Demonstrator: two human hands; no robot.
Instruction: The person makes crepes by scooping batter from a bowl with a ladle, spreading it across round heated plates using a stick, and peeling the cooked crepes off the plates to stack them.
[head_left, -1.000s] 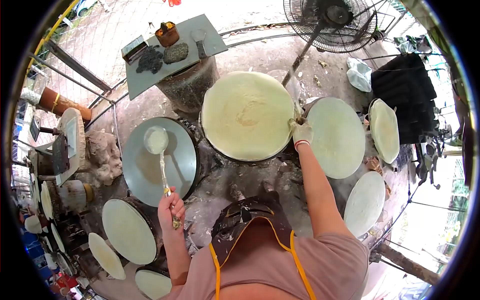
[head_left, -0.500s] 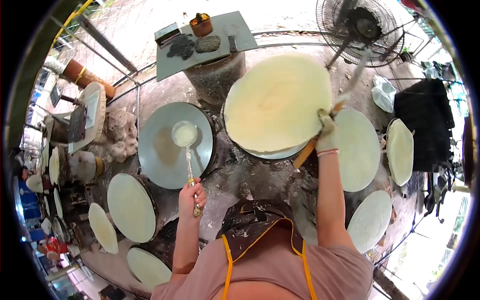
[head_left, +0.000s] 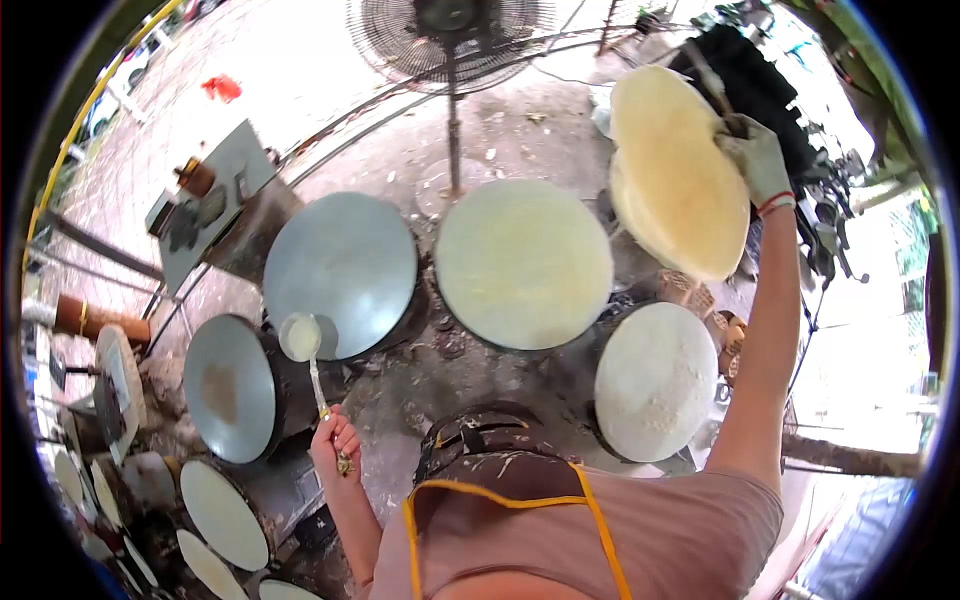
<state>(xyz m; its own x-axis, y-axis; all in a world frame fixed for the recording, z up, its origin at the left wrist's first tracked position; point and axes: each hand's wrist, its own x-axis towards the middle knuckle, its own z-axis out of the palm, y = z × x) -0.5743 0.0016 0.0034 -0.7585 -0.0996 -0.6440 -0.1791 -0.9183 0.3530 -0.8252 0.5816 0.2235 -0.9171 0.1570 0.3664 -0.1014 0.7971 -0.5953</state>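
My left hand (head_left: 337, 443) is closed round the handle of a ladle (head_left: 300, 338). The ladle's bowl holds pale batter and hangs over the lower left edge of a bare round griddle (head_left: 345, 265). At upper right, my gloved right hand (head_left: 757, 162) is closed at the edge of a large thin crepe (head_left: 685, 205), which hangs folded in the air. A long pale tool, seemingly a spatula (head_left: 708, 78), sticks out from the same hand; its handle is hidden. Below and left of the crepe, a pale round sheet (head_left: 525, 265) covers another griddle.
A griddle with a brown patch (head_left: 222, 392) stands at left. A pale lumpy round (head_left: 657, 382) covers one at right. Black cloth (head_left: 745, 70) hangs behind the crepe. A standing fan (head_left: 450, 40) and a small table (head_left: 185, 265) stand farther off.
The view has turned right. My right hand has carried the crepe off to the right, away from above the griddle, and it now hangs folded. My left hand still holds the ladle.
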